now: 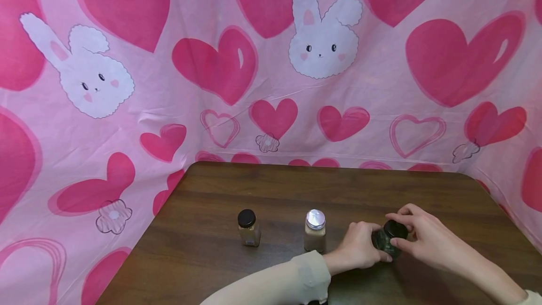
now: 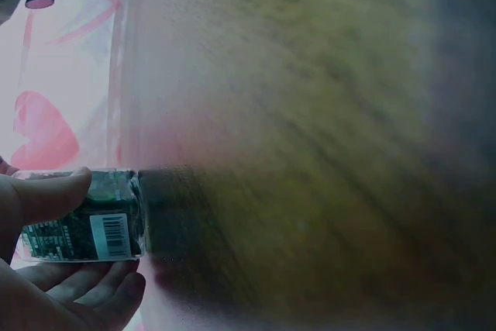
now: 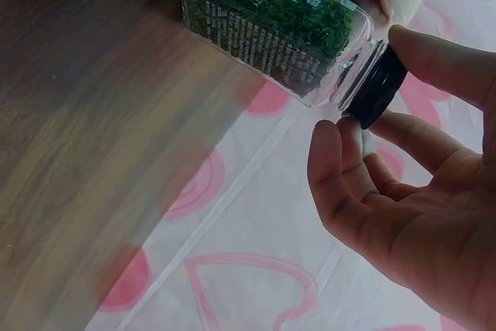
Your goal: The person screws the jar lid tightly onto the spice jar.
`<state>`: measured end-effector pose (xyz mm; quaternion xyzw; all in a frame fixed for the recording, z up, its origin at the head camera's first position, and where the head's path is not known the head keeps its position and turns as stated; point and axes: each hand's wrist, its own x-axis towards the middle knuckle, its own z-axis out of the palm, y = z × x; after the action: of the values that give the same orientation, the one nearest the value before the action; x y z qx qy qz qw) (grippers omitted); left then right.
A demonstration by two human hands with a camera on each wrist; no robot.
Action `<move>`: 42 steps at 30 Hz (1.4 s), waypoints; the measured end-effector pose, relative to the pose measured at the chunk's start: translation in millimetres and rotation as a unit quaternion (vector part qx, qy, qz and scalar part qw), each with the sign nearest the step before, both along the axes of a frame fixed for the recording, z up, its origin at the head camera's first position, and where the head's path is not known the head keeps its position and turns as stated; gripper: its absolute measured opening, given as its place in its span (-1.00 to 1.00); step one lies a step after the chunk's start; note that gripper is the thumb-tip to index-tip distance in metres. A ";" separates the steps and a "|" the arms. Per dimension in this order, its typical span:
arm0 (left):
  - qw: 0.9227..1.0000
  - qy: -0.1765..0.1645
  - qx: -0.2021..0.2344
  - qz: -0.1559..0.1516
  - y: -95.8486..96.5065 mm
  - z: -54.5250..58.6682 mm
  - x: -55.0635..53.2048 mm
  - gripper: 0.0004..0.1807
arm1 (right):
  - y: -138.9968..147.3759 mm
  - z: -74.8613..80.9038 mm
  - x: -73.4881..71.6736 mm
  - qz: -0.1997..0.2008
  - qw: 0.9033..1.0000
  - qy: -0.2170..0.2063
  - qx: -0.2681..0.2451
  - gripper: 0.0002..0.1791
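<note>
A clear spice jar of dried green herbs [image 3: 267, 25] stands on the right side of the table, its label printed with white text. My left hand [image 1: 360, 245] grips the body of this jar; in the left wrist view the thumb lies along one side, near a white barcode label [image 2: 111, 236]. Over its top, my right hand [image 1: 427, 234] pinches the black lid [image 3: 376, 87] between thumb and fingers. In the right wrist view a band of clear ribbed neck shows just below the lid.
Left of my hands stands a jar with a shiny silver lid [image 1: 315, 220] and beige contents. Farther left is a smaller black-capped jar [image 1: 249, 228]. The brown wooden table [image 1: 211, 196] backs onto a pink cloth [image 1: 271, 79] with hearts and rabbits.
</note>
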<state>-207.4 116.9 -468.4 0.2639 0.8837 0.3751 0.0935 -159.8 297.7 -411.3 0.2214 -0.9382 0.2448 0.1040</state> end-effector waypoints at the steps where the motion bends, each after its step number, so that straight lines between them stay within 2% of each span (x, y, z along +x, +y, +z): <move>1: 1.000 -0.003 0.001 -0.001 -0.1 0.2 -0.2 -0.54 | 0.2 0.0 -0.2 0.000 1.000 -0.001 0.000 -0.45; 10: 1.000 -0.005 0.002 -0.001 -1.3 -0.1 0.1 -0.55 | -1.5 -1.6 0.1 0.001 1.000 0.013 -0.001 -0.46; 19: 1.000 0.018 -0.004 -0.001 -0.5 -1.3 0.3 -0.52 | 2.8 1.2 3.7 0.002 1.000 0.005 -0.009 -0.25; 24: 1.000 0.018 0.001 -0.002 -0.7 -1.2 0.2 -0.49 | 9.6 -2.8 5.3 0.012 1.000 0.011 -0.016 -0.21; 29: 1.000 0.018 0.002 -0.003 -0.4 -1.2 0.5 -0.47 | 17.3 -7.8 6.2 0.002 1.000 0.004 -0.019 -0.22; 31: 1.000 0.018 0.003 -0.004 -0.1 -1.8 0.5 -0.47 | 20.1 -9.7 6.5 0.002 1.000 -0.006 -0.031 -0.22; 34: 1.000 0.020 0.005 -0.003 0.3 -2.6 0.5 -0.48 | 24.9 -12.6 6.7 0.024 0.997 -0.017 -0.068 -0.22; 38: 1.000 0.018 0.010 -0.003 0.7 -2.7 0.6 -0.48 | 28.6 -14.5 6.5 0.071 0.986 -0.050 -0.144 -0.24; 42: 1.000 0.024 0.008 0.000 0.9 -2.3 0.6 -0.48 | 30.2 -15.5 6.1 0.089 0.976 -0.091 -0.179 -0.30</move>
<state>-206.8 117.8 -470.8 0.2736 0.8825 0.3760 0.0701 -153.7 327.9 -426.8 0.2591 -0.8612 0.4359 0.0338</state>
